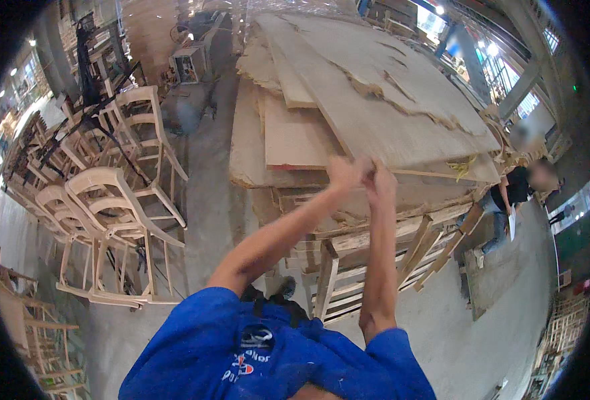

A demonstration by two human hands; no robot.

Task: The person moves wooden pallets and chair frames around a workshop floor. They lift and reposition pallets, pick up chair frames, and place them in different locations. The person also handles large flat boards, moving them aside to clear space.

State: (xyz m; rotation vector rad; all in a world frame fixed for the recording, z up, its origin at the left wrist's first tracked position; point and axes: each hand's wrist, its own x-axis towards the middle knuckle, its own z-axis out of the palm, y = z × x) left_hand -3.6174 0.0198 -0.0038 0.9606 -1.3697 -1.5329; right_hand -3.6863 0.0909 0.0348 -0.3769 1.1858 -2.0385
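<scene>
Interior of a furniture workshop, apparently wood-based. Unpainted wooden chairs [118,200], without visible upholstery, stand grouped at left; further slatted wooden frames [565,327] crowd the right margin. At centre, large light-brown sheets [375,87], some ragged-edged, form a stack above slatted timber supports [348,287]. The bare grey floor [441,320] and bright overhead lamps [492,49] indicate an industrial hall. A dark-shirted person [518,187] appears at right.

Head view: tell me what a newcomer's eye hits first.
The broad stack of pale boards fills the upper middle, with the left hand and right hand together at its near edge. Bare wooden chairs crowd the left side. A bright blue shirt fills the bottom middle.
</scene>
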